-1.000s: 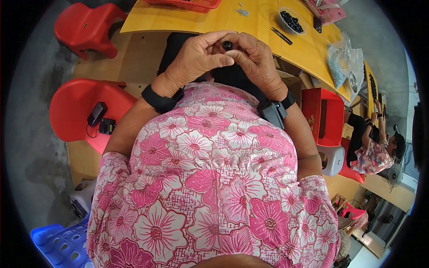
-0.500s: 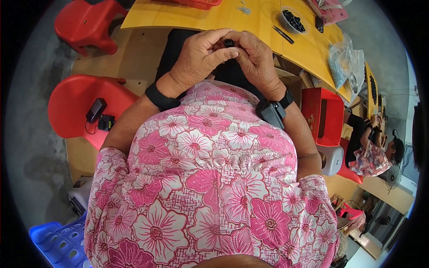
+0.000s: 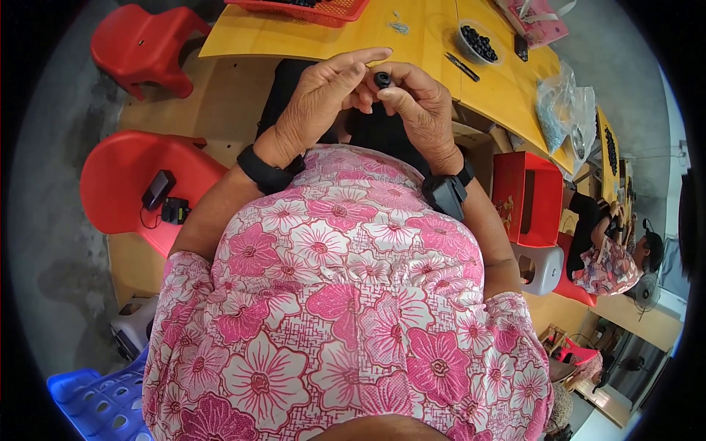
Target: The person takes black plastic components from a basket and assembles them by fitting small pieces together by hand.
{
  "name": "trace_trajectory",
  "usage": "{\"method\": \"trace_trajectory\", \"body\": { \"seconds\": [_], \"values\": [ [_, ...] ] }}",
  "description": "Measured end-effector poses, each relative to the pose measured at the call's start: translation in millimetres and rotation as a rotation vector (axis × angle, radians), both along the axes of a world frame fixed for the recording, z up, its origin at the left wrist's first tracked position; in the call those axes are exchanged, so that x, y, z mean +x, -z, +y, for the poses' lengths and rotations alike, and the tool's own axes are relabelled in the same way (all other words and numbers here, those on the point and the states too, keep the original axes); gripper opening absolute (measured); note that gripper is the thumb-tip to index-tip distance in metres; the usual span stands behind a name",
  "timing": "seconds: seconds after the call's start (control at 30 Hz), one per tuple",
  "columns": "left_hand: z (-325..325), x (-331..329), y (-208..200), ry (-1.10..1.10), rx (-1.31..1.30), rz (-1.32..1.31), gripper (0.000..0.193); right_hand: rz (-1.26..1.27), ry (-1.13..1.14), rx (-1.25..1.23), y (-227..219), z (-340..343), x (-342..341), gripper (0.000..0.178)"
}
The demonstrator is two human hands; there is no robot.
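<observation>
A small round black part (image 3: 382, 79) with a hole in its middle sits between the thumb and forefinger of my right hand (image 3: 419, 103). Beside it, my left hand (image 3: 316, 95) has its thumb and forefinger stretched apart, and its other fingers lie partly hidden near the part. Both hands are raised in front of the near edge of the yellow table (image 3: 412, 44). On that table, a clear bowl (image 3: 463, 48) holds several similar black parts, and a slim black tool (image 3: 462, 67) lies beside it.
A red basket (image 3: 323, 16) with black pieces stands at the far edge of view. Plastic bags (image 3: 566, 110) hang over the table's right side, above a red box (image 3: 529, 198). Red chairs (image 3: 140, 176) stand at left. Another person (image 3: 610, 257) sits at far right.
My hands have moved apart. The left thumb and forefinger have opened away from the black part, which stays in my right fingers and now shows more fully.
</observation>
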State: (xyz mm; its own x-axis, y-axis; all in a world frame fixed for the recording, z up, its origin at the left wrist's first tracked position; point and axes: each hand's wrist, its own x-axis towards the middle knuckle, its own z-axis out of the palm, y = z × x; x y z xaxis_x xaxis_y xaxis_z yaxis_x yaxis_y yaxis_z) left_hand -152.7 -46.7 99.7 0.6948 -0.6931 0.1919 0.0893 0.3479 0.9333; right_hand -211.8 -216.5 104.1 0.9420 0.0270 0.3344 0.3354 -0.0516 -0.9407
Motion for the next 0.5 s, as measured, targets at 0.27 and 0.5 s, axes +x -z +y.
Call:
{"method": "trace_trajectory", "body": {
  "seconds": [0.27,0.5],
  "values": [
    [0.6,27.9,25.9,-0.101,0.089,0.026,0.02,0.048,0.16,0.094,19.9,-26.0,23.4,0.017],
    [23.9,51.0,68.8,-0.249,0.097,0.106,0.019,0.056,0.684,0.005,32.3,-128.5,83.7,0.02]
  ]
}}
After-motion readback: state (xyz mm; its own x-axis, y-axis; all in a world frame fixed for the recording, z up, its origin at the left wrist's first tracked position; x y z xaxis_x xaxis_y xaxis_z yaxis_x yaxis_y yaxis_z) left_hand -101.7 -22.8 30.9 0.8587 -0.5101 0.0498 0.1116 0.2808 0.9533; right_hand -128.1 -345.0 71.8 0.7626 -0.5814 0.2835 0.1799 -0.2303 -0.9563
